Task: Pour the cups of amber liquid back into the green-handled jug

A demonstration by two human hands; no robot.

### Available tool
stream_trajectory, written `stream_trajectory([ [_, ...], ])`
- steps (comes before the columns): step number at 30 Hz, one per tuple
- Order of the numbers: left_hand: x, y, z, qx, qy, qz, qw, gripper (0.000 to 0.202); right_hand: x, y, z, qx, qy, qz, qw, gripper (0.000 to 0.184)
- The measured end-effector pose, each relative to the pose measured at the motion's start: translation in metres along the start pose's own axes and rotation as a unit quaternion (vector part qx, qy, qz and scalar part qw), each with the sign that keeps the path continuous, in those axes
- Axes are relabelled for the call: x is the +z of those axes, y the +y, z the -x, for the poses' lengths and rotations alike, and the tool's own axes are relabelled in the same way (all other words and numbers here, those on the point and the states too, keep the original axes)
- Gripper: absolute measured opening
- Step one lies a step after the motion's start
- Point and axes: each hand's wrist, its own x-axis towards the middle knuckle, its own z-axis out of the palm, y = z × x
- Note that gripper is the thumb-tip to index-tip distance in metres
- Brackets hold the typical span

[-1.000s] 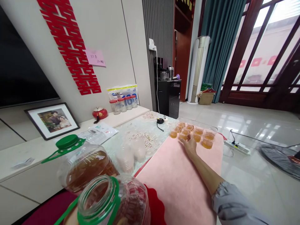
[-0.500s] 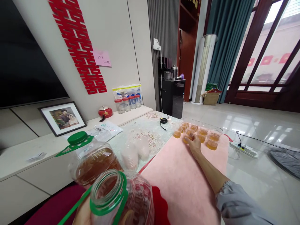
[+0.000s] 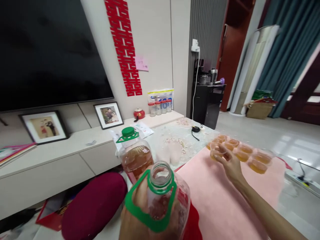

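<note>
Huge black flat-screen TV (image 3: 50,50) at upper left on a pale off-white wall (image 3: 156,40), and below it a long white low cabinet (image 3: 75,151) with two black-framed photos (image 3: 45,128) propped up on it. Right of those sits a round red lidded pot (image 3: 139,114), then a row of clear jars with red lids (image 3: 158,110). A red cut-paper strip (image 3: 125,50) runs down the wall, pink sticky note (image 3: 141,63) at its edge. That small round black thing with a strap (image 3: 195,129) might be a tape measure, too blurry to swear to it. Far right: tall white air conditioner (image 3: 256,71), brown cardboard box (image 3: 260,110), teal curtain (image 3: 291,56).
</note>
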Motion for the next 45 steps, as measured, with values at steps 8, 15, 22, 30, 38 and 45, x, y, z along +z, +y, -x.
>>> stream_trajectory([
  [8, -0.001, 0.013, 0.004, 0.009, -0.012, 0.002, 1.000, 0.046, 0.055, -0.105, 0.036, -0.061, -0.152, -0.091, 0.982, 0.064],
  [15, -0.006, 0.022, -0.002, 0.029, -0.009, 0.000, 1.000, 0.037, 0.084, -0.171, 0.054, -0.185, -0.296, -0.095, 0.932, 0.053],
  [22, -0.006, 0.030, -0.014, 0.075, -0.033, 0.000, 0.997, 0.007, 0.094, -0.194, 0.055, -0.312, -0.321, -0.016, 0.894, 0.056],
  [30, -0.004, 0.031, -0.015, 0.065, -0.041, 0.010, 0.997, 0.008, 0.096, -0.210, 0.055, -0.445, -0.315, 0.060, 0.836, 0.052],
  [38, -0.003, 0.013, -0.009, 0.078, -0.042, -0.028, 0.996, 0.016, 0.098, -0.214, 0.055, -0.521, -0.307, 0.087, 0.792, 0.056],
  [45, -0.002, 0.015, -0.007, 0.071, -0.034, -0.031, 0.996, 0.013, 0.098, -0.221, 0.053, -0.566, -0.303, 0.076, 0.763, 0.058],
])
